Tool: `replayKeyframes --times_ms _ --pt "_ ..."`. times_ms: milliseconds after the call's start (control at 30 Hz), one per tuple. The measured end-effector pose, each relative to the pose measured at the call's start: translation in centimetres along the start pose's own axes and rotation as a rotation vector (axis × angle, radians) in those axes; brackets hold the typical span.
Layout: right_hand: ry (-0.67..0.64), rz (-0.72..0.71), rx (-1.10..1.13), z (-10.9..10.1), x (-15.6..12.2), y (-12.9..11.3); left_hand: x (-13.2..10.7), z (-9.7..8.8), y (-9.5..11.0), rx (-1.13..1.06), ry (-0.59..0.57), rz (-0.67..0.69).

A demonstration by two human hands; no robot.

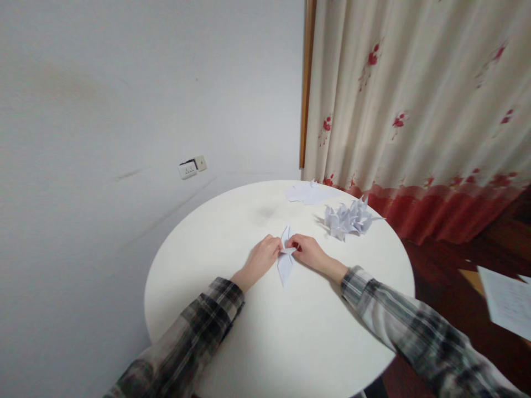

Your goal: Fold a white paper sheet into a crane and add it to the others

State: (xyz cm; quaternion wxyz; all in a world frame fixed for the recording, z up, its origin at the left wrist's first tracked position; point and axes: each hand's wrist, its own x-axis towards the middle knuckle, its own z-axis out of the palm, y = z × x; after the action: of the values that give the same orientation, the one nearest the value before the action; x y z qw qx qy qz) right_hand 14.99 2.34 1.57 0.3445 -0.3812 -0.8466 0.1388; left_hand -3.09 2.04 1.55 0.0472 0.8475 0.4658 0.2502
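Note:
A partly folded piece of white paper [285, 267] lies on the round white table [232, 221], its long points facing toward and away from me. My left hand [266, 253] pinches its left side near the middle. From the other side, my right hand [307, 251] grips the right part of the same fold, its fingers curled. A short raised flap stands between the two hands. My fingertips partly hide the paper's centre.
A cluster of folded white paper figures [348, 218] sits at the table's right. Behind it lie flat paper sheets [309, 193] with a small folded piece on top. A wall socket [188, 169] is at left, a floral curtain [398, 149] at right, and written sheets [506, 301] lie beyond the table.

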Motion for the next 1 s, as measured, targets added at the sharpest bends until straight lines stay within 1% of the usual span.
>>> replayKeyframes --times_ms 200,333,433,567,667,733,800,1000 --pt "-0.037 0.043 -0.076 0.0 0.2 0.0 0.4 0.4 -0.4 -0.037 -0.032 -0.046" --pt "-0.039 0.094 -0.113 0.1 0.4 0.1 0.8 1.1 -1.1 -0.112 -0.063 -0.084" --pt "-0.029 0.126 -0.126 0.2 0.4 0.0 1.2 1.5 -1.4 -0.136 -0.07 -0.078" --pt "-0.017 0.156 -0.136 0.4 0.4 -0.3 1.4 1.9 -1.4 -0.054 -0.047 -0.013" --pt "-0.027 0.19 -0.119 0.6 0.3 -0.3 1.5 2.0 -1.6 -0.033 0.0 0.012" --pt "-0.026 0.192 -0.1 0.7 0.3 -0.3 1.6 1.9 -1.9 -0.054 0.024 0.012" --pt "-0.011 0.182 -0.07 0.9 0.2 -0.2 1.7 1.9 -2.1 -0.09 0.023 0.014" --pt "0.092 0.189 -0.013 1.2 0.0 0.1 2.0 1.7 -2.3 -0.164 0.035 0.03"
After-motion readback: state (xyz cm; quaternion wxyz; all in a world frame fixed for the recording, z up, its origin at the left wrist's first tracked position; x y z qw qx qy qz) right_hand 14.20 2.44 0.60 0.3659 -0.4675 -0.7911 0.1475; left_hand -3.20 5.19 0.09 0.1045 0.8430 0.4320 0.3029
